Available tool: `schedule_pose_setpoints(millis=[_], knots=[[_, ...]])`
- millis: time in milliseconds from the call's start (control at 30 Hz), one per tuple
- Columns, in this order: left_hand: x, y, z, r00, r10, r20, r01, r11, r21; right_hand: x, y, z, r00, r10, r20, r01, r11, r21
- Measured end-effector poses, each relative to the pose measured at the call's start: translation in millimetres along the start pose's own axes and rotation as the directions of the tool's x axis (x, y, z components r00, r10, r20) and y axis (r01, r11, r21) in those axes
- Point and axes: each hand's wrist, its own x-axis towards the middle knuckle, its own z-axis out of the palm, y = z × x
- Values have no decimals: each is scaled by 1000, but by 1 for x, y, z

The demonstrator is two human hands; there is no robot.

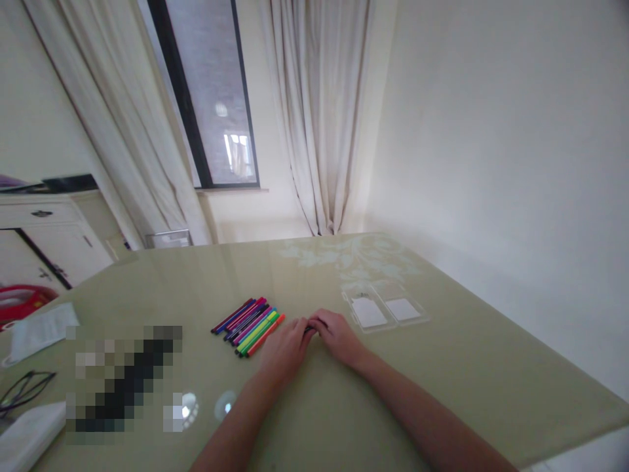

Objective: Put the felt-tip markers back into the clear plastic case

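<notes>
I have the left hand and right hand together over the table, each grip narrow on a small dark thing, mostly hidden. Markers lie beside the left hand.

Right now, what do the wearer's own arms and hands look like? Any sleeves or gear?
Left hand and right hand are both ungloved. Left forearm and right forearm are bare, with no sleeve, watch or bracelet showing. Too blurred to rule out rings.
</notes>
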Motion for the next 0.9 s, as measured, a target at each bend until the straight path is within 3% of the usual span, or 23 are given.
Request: schedule_pose_setpoints(millis=[167, 333, 500, 633, 900], knots=[[6, 4, -3, 996, -88, 13, 87, 996, 18, 3, 9, -11, 993, 76, -87, -65, 991, 120], [4, -19, 1, 989, -144, 17, 144, 990, -3, 18, 27, -14, 957, 165, -239, -164, 986, 21], [0, -24, 6, 1000, -22, -18, 21, 998, -67, 43, 37, -5, 972, 156, -174, -192, 957, -216], [-1, -20, 4, 1000, 17, 2, -17, 991, -133, 47, 36, -2, 976, 175, -130, -203, 947, -249], [-2, -26, 5, 992, 20, 124, 19, 951, -309, 43, 40, -1, 979, 181, -94, -204, 904, -376]])
